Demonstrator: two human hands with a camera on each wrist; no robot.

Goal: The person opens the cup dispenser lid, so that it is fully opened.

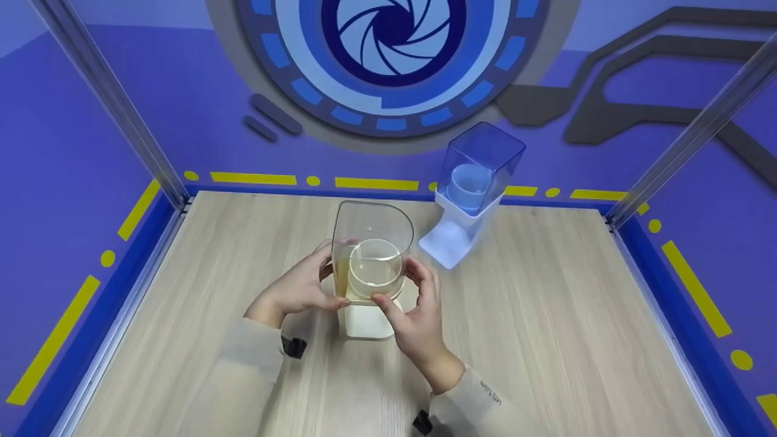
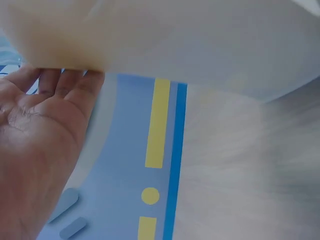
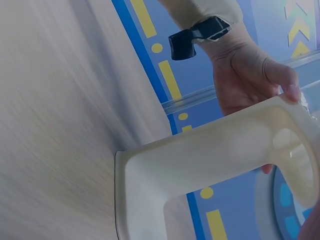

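Note:
A cream plastic stand (image 1: pixel 370 320) with a tall clear container (image 1: pixel 371 218) on top is between both hands. Inside the clear part sits a round, see-through cup-like piece (image 1: pixel 376 264). My left hand (image 1: pixel 303 285) grips the upper stand from the left, its fingers behind and thumb in front. From the right, my right hand (image 1: pixel 419 309) holds it, thumb at the front below the cup-like piece. The left wrist view shows the fingers (image 2: pixel 75 85) meeting the edge of a cream surface. In the right wrist view, the stand's foot (image 3: pixel 142 200) is close to the tabletop.
Behind and to the right stands a similar white stand (image 1: pixel 452 233) with a clear bluish container (image 1: pixel 482 149) and a round blue piece (image 1: pixel 469 185). The wooden table (image 1: pixel 546 340) meets blue walls (image 1: pixel 152 109) at the back and sides. Metal posts (image 1: pixel 115 103) rise at its back corners.

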